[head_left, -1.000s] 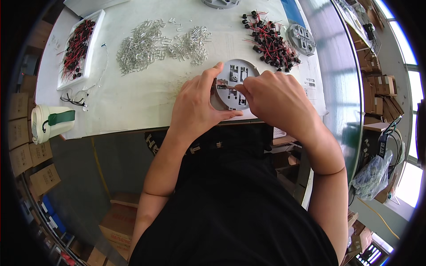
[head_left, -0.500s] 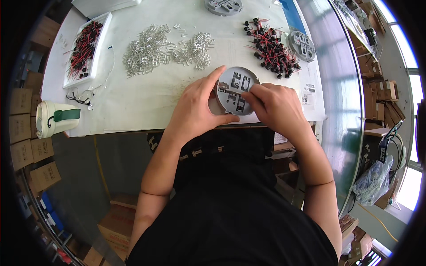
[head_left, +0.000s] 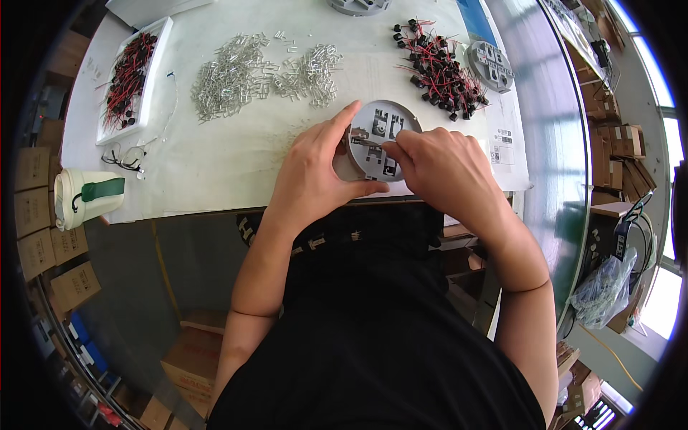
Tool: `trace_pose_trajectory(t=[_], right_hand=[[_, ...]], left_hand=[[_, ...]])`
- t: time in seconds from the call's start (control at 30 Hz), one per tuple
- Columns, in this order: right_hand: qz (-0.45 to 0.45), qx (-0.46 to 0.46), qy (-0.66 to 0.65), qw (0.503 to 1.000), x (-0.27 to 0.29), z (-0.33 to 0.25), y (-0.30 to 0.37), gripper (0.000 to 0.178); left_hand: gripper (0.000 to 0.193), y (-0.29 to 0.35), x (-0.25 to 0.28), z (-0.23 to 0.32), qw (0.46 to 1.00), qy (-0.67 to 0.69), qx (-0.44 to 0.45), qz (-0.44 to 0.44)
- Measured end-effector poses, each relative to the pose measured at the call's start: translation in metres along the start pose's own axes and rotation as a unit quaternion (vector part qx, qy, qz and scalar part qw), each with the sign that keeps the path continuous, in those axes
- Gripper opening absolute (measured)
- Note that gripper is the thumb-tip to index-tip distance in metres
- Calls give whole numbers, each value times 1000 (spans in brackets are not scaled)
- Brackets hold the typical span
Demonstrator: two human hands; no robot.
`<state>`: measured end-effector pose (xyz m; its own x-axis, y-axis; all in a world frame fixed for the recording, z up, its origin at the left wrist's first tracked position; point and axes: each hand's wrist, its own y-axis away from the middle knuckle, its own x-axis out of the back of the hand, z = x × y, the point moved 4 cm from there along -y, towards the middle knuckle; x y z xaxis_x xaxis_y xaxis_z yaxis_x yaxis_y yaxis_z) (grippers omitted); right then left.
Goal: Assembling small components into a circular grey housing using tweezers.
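Observation:
My left hand (head_left: 307,172) is curved round the left rim of a round grey plastic base (head_left: 373,129), thumb along its near edge. The base is tilted up at the table's front edge, showing slots and small dark and metal fittings. Over its right side, my right hand (head_left: 451,166) is closed, thumb and forefinger pinched near the middle of the face. A thin strip seems to run left from those fingertips, but I cannot make out what it is. Beyond the base lie two heaps of small U-shaped metal clips (head_left: 233,80) and a pile of black round components with red wires (head_left: 444,75).
Another grey base (head_left: 491,66) lies at the right, and one more (head_left: 360,7) at the far edge. A white tray (head_left: 158,64) of wired components stands left. A cream cup (head_left: 93,197) with a green band is at the front left corner, near some thin dark wire (head_left: 123,159).
My right hand has turned slightly, its elbow swinging outward, while its fingertips stay near the middle of the base. The left hand keeps its hold. The whole view has shifted a little.

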<state>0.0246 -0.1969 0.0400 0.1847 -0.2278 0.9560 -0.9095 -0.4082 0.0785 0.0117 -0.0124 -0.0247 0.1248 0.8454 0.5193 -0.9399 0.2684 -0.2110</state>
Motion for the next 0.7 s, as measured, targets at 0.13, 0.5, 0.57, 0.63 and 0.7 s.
trace_pose_trajectory(t=[0.13,0.5,0.57,0.63,0.7], right_hand=[[-13,-3,-10,1000,4,1,-2,36],[154,144,-146,967,-21,8,50,40],[292,151,-119,937,-22,9,54,47],[315,41,-102,943,-1,30,56,48],[496,-14,-107,861,29,95,55,59]], left_hand=[[110,2,3,3,1000,-4,-26,10],[47,7,-9,-17,985,163,63,10],[34,5,-10,-4,972,225,55,45],[32,0,-4,12,987,150,16,57],[28,-1,3,27,995,4,-49,83]])
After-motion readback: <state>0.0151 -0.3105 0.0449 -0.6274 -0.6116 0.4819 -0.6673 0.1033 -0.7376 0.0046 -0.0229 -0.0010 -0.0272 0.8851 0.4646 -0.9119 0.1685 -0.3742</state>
